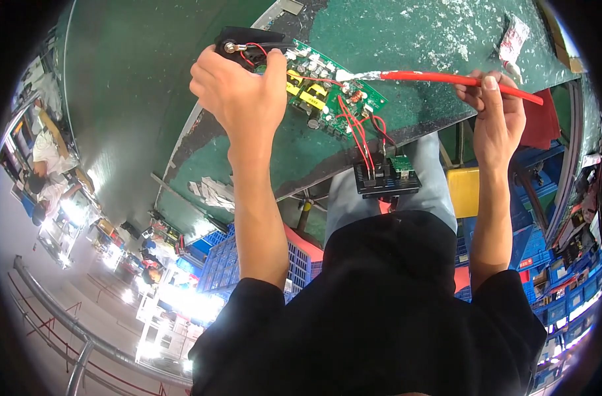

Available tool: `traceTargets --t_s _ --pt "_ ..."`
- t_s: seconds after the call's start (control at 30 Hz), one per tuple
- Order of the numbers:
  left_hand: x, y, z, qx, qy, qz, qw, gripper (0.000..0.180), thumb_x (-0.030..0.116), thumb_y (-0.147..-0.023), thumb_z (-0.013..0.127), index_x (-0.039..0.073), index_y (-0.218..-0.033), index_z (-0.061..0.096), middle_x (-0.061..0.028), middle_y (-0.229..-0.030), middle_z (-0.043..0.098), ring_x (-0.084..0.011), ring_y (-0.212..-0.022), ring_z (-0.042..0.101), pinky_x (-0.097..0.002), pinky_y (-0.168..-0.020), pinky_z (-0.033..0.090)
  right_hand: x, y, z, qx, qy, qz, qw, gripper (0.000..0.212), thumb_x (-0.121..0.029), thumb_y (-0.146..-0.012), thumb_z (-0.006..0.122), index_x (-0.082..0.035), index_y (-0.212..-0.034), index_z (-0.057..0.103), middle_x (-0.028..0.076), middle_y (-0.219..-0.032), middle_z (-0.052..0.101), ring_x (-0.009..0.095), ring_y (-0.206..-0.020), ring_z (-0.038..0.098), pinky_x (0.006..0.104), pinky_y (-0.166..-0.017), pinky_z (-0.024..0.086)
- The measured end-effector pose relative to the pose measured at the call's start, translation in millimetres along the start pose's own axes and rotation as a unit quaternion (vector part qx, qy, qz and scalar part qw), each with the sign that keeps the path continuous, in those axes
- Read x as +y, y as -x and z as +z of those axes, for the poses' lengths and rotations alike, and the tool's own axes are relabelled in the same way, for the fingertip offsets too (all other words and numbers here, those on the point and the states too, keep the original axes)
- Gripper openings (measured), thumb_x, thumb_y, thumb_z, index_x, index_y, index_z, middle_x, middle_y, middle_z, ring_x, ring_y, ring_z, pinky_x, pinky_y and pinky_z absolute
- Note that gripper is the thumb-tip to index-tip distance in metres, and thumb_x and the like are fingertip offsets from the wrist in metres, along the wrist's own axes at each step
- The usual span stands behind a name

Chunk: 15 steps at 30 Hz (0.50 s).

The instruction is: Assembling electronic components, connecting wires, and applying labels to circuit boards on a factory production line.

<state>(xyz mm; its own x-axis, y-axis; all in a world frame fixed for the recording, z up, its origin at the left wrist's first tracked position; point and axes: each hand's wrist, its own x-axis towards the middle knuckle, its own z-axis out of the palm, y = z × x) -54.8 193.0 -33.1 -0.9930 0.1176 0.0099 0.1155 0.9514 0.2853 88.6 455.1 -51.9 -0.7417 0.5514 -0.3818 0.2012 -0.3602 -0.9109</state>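
My left hand (241, 92) is closed round the left end of a green circuit board (373, 99), which carries yellow transformers and several white-daubed parts. Beside those fingers is a black part (254, 35) with a ring terminal (231, 47) and a red wire. Between thumb and fingers my right hand (495, 109) grips a long red stick (433, 77). Its far end is coated in white paste (358, 76) and reaches over the board's right part. Red wires (354, 129) run from the board to a black finned module (387, 179) at the table's near edge, above my lap.
The green table (406, 46) is worn and spattered white. A crumpled white tube (513, 41) lies at the far right. Pale strips (213, 193) lie at the left edge. Blue crates (218, 264) and a yellow box (462, 191) stand below; people (50, 158) are at the far left.
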Motion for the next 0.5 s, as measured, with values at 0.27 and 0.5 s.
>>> traceTargets --t_s 0.27,0.5 --pt "10.4 -5.2 2.3 0.021 0.011 0.022 0.999 0.064 0.035 -0.07 0.07 -0.007 -0.111 0.045 -0.0234 -0.108 0.048 -0.0408 -0.103 0.043 -0.0523 -0.086 0.037 -15.2 -4.2 -4.0 0.027 0.013 -0.033 0.999 0.017 -0.014 -0.097 0.054 0.003 -0.1 0.055 0.008 -0.085 0.059 0.015 -0.071 0.059 0.0332 -0.075 0.054" --pt "5.7 -4.4 -10.2 0.03 -0.069 0.034 0.997 0.074 0.051 -0.077 0.068 -0.007 -0.118 0.046 -0.0253 -0.111 0.051 -0.0418 -0.108 0.047 -0.051 -0.094 0.036 -81.5 -8.0 -58.4 0.186 -0.184 -0.11 0.959 0.01 -0.011 -0.096 0.055 -0.004 -0.102 0.054 0.008 -0.091 0.062 0.021 -0.088 0.064 0.0351 -0.081 0.055"
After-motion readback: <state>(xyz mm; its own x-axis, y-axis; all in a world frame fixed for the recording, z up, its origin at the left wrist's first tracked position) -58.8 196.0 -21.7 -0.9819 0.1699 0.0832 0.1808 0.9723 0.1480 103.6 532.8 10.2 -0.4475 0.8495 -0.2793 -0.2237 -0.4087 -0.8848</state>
